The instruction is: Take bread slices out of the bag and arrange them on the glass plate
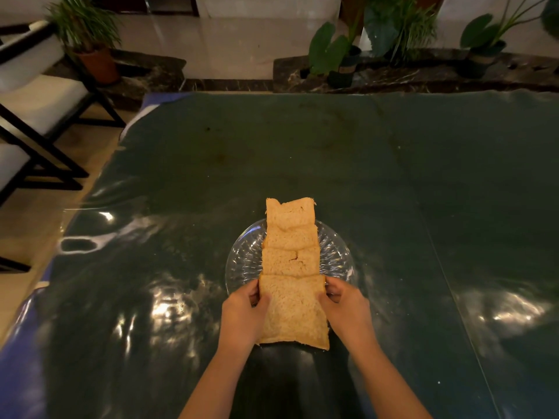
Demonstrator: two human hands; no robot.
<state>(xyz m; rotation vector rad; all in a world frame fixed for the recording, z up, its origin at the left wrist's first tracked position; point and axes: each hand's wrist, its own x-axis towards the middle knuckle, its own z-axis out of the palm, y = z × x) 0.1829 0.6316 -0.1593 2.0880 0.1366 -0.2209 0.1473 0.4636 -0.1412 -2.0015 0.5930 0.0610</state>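
A round glass plate point(243, 255) sits on the dark table near the middle. Several brown bread slices lie overlapping in a row across it, running away from me; the farthest slice point(289, 213) overhangs the plate's far rim. The nearest slice point(292, 311) is held at both side edges and overlaps the plate's near rim. My left hand point(242, 316) grips its left edge with the thumb on top. My right hand point(348, 309) grips its right edge. No bread bag is in view.
The table point(393, 192) has a glossy dark green cover with light glare. White chairs with black frames point(39, 116) stand off the left edge. Potted plants point(341, 55) line a dark ledge beyond the far edge.
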